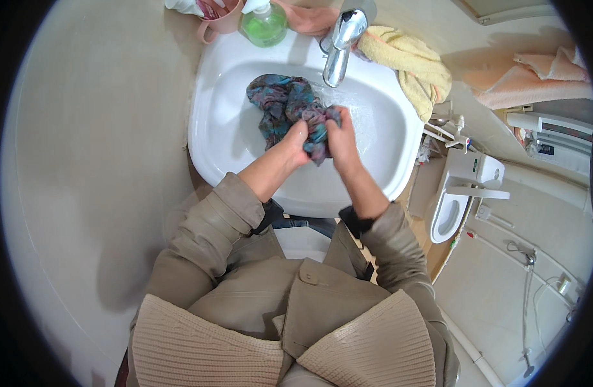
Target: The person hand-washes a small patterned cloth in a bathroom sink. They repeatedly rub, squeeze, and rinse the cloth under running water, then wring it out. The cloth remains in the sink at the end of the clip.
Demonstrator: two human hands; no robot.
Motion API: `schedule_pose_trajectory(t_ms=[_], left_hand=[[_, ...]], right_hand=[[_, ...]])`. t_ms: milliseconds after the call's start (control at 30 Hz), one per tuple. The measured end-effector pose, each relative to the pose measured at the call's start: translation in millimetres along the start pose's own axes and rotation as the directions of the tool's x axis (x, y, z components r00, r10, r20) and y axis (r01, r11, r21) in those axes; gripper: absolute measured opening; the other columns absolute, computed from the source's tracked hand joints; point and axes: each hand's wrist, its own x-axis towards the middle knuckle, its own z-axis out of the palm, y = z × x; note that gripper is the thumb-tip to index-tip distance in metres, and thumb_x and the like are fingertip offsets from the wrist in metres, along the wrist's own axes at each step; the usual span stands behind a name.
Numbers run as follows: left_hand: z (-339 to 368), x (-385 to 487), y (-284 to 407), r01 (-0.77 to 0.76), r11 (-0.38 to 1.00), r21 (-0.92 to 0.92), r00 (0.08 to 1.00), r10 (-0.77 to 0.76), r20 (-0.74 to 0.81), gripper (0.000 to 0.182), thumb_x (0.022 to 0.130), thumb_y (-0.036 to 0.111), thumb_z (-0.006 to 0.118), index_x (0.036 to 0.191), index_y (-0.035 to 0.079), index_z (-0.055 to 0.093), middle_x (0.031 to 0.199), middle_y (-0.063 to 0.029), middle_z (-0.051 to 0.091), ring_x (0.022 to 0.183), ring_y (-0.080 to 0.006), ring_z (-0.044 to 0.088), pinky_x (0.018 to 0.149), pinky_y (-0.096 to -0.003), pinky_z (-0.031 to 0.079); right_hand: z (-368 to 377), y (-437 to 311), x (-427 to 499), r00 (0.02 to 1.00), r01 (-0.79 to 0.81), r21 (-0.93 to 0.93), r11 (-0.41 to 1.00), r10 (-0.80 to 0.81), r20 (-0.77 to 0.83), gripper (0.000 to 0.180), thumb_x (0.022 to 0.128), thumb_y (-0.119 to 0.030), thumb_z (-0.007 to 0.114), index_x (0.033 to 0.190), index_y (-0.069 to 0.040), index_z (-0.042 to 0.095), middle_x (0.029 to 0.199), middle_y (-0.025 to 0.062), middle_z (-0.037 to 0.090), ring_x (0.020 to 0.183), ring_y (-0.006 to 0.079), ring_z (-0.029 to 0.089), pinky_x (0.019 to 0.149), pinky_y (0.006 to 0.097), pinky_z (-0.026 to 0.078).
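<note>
A wet-looking patterned cloth in dark blue, teal and purple [274, 99] lies bunched in the white washbasin [214, 159], its far left part resting in the bowl. My left hand [296, 142] grips the near part of the cloth, thumb on top. Close by on the right, my right hand [342, 140] clasps the cloth's right end, with a fold showing above its fingers. Both hands are over the bowl, below and in front of the chrome faucet [342, 48]. Water glistens in the bowl under the spout.
Along the basin's back edge stand a pink cup [224, 19] with tubes and a green soap pump bottle [265, 26]. A yellow towel [407, 58] drapes over the right rim. A wall is close on the left; a toilet [446, 217] stands at the right.
</note>
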Motion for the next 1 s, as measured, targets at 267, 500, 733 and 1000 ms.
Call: schedule_pose_trajectory(t_ms=[267, 500, 733, 1000], left_hand=[[3, -8, -13, 0.037, 0.995, 0.093, 0.993, -0.046, 0.104, 0.036, 0.092, 0.031, 0.039, 0.115, 0.006, 0.051, 0.114, -0.0103, 0.055, 0.104, -0.0244, 0.054, 0.088, -0.0450, 0.044], [17, -15, 3, -0.034, 0.990, 0.138, 0.998, 0.027, 0.048, 0.046, 0.089, 0.048, 0.042, 0.107, 0.008, 0.056, 0.103, -0.0102, 0.060, 0.098, -0.0242, 0.058, 0.084, -0.0400, 0.047], [18, -18, -19, -0.032, 0.994, 0.108, 0.997, 0.024, 0.072, 0.035, 0.090, 0.039, 0.047, 0.108, 0.011, 0.057, 0.106, -0.0072, 0.060, 0.098, -0.0223, 0.057, 0.088, -0.0428, 0.045], [12, -12, 3, 0.027, 0.999, 0.022, 0.972, -0.031, 0.231, 0.045, 0.091, 0.043, 0.045, 0.112, 0.004, 0.053, 0.110, -0.0135, 0.057, 0.104, -0.0270, 0.055, 0.089, -0.0417, 0.045]], right_hand=[[-3, -7, 4, 0.957, 0.109, -0.442, 0.890, -0.215, -0.195, 0.027, 0.073, -0.013, 0.065, 0.092, 0.001, 0.051, 0.100, 0.0219, 0.044, 0.089, 0.0373, 0.048, 0.081, 0.0409, 0.040], [3, -15, -30, 0.915, 0.400, -0.439, 0.804, -0.326, 0.237, 0.029, 0.073, -0.010, 0.061, 0.100, -0.002, 0.055, 0.097, 0.0195, 0.047, 0.096, 0.0354, 0.047, 0.087, 0.0414, 0.037], [-4, -18, 5, 0.904, 0.252, -0.543, 0.801, -0.395, -0.164, 0.024, 0.073, -0.014, 0.062, 0.087, 0.003, 0.055, 0.096, 0.0229, 0.047, 0.090, 0.0368, 0.047, 0.083, 0.0408, 0.039], [4, -16, -32, 0.878, 0.463, -0.529, 0.711, -0.451, 0.162, 0.024, 0.070, -0.008, 0.065, 0.090, -0.002, 0.054, 0.097, 0.0203, 0.046, 0.093, 0.0378, 0.046, 0.084, 0.0395, 0.039]])
